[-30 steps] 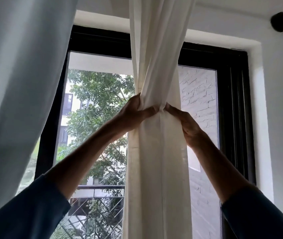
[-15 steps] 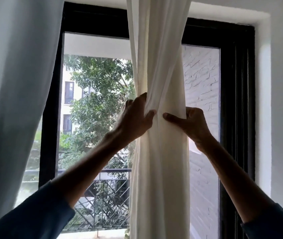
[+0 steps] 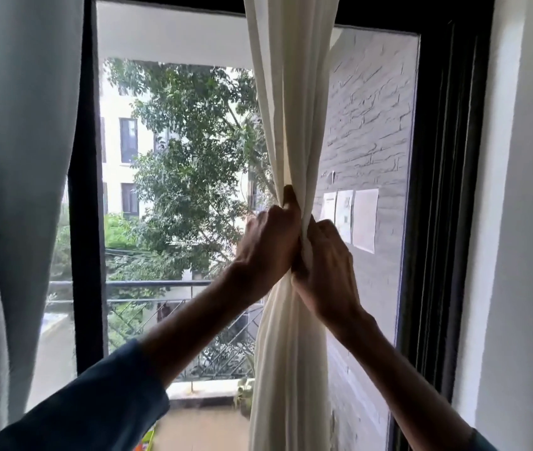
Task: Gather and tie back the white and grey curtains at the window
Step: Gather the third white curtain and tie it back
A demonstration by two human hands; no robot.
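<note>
Head view puts your left hand (image 3: 268, 245) and right hand (image 3: 326, 262) on the white curtain (image 3: 291, 92), one from each side, knuckles almost touching. Your fingers (image 3: 289, 198) are curled tight round the cloth and pinch it into a narrow waist; one left fingertip pokes up just above the grip, and how the right fingertips lie behind the cloth cannot be told. Above the fingers the curtain fans out wide; below them it drops in loose pleats, so I judge the gathering nearly done and the tying not yet begun. No tie-back shows, so let one hand take the whole bundle as a clamp before you free the other to fetch or wrap anything. Sweep in the stray outer folds just below the fingers first, or they will slip out once you loosen. Both forearms are raised and converge on the bundle, wrists fairly straight, blue sleeves (image 3: 96, 402) ending short of the wrists. The grey curtain (image 3: 14, 157) hangs loose well to the left of your fingers, beyond the dark frame (image 3: 86, 190), untouched.
</note>
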